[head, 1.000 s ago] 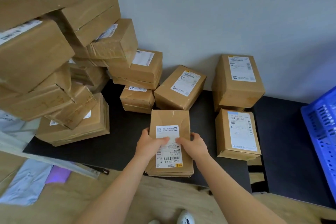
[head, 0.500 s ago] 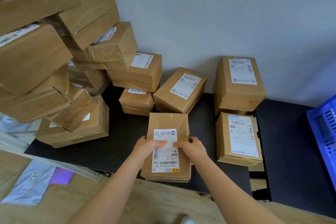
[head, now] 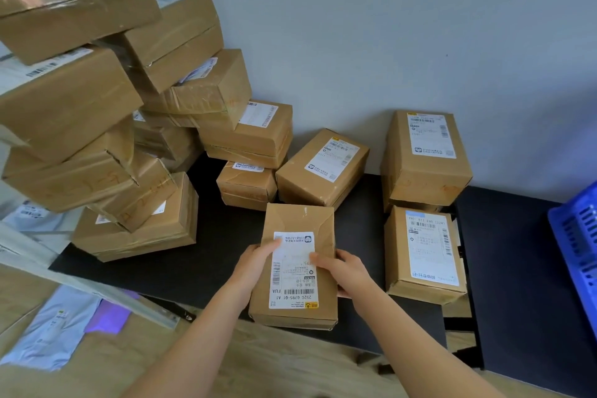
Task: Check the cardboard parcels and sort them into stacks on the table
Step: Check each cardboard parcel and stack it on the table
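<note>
A brown cardboard parcel [head: 298, 223] with a white shipping label lies at the front of the black table [head: 219, 245]. My left hand [head: 253, 263] grips its left edge, thumb on the label. My right hand [head: 347, 268] grips its right edge, thumb on top. To the right, one labelled parcel [head: 423, 255] lies in front of a stack of two [head: 426, 155]. Behind the held parcel a tilted parcel [head: 323, 168] leans near the wall.
A tall untidy pile of taped parcels [head: 97, 126] fills the left side up to the wall. A blue plastic crate [head: 578, 245] stands at the right edge. Grey and purple mailer bags [head: 55, 329] lie on the wooden floor at lower left.
The held parcel has come slightly nearer to me and sits lower in view. Both hands keep their grip on its sides.
</note>
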Motion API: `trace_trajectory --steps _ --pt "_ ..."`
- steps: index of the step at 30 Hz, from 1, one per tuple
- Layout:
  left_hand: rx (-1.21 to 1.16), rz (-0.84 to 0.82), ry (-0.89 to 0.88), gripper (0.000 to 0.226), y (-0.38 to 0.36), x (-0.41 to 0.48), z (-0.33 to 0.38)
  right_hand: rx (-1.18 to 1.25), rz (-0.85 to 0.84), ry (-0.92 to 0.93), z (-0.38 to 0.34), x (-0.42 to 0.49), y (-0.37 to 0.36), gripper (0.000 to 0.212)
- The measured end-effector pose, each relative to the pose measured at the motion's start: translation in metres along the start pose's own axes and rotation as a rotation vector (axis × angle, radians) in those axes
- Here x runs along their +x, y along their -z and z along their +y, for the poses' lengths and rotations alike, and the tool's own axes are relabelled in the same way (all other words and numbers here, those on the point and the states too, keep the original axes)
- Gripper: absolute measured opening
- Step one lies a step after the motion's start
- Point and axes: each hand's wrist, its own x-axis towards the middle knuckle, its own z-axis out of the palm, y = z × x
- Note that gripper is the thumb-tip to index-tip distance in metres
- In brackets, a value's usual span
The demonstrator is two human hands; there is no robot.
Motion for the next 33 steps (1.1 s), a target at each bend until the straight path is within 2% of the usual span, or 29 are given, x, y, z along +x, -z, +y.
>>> trace_trajectory --steps 4,7,9,12,18,21,24,29,33 --pt "-0.031 -0.045 -0.055 0.039 0.016 0.0 0.001 0.056 -0.064 -0.032 -0.007 -0.009 -0.003 0.053" --pt "-0.075 -0.015 -0.091 0.04 0.027 -0.004 0.004 0.058 -0.082 -0.03 -0.012 -0.013 -0.009 0.046" --pt "-0.075 0.03 -0.103 0.046 0.031 -0.006 0.006 0.041 -0.082 -0.017 -0.015 -0.013 -0.012 0.04" --pt "-0.07 0.113 -0.113 0.07 0.035 -0.01 0.011 -0.033 -0.06 0.035 -0.023 -0.015 -0.018 0.035" --pt "-0.004 0.289 -0.183 0.089 0.039 -0.018 0.021 -0.214 -0.075 0.084 -0.036 -0.015 -0.03 0.057" --pt "0.047 0.317 -0.221 0.087 0.038 -0.021 0.026 -0.287 -0.059 0.106 -0.035 -0.013 -0.032 0.064" --pt "0.1 0.333 -0.261 0.079 0.035 -0.02 0.028 -0.274 -0.085 0.109 -0.033 -0.01 -0.032 0.054" --pt "0.159 0.325 -0.293 0.068 0.024 -0.016 0.028 -0.169 -0.056 0.095 -0.033 -0.01 -0.029 0.031" --pt "0.2 0.271 -0.328 0.063 0.008 -0.015 0.027 0.039 -0.023 0.045 -0.037 -0.008 -0.026 0.029"
